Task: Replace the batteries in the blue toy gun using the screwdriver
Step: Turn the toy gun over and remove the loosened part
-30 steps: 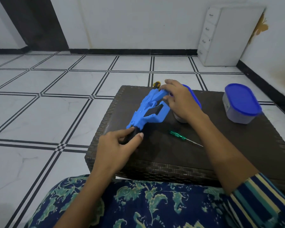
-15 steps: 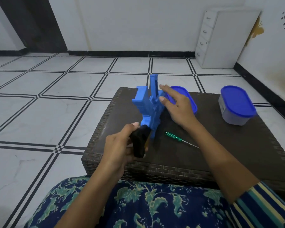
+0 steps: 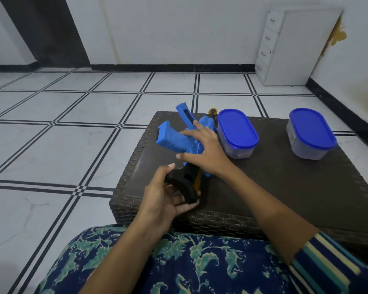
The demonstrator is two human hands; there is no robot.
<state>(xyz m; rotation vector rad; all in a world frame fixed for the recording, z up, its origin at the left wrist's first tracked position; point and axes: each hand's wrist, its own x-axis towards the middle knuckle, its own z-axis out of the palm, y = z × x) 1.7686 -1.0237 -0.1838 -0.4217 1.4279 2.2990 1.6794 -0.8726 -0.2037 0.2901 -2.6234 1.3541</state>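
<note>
Toy gun (image 3: 174, 139) now tipped over; left hand (image 3: 164, 200) grips it, right hand (image 3: 207, 154) apparently presses flat.

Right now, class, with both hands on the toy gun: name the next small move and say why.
Probably settle the toy gun flat on the table: the left hand grips its black end, the right hand rests on the blue body, and no screwdriver shows.

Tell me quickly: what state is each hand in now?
Left hand: closed, gripping the blue toy gun.
Right hand: open, fingers straight, pressing on the gun.
</note>
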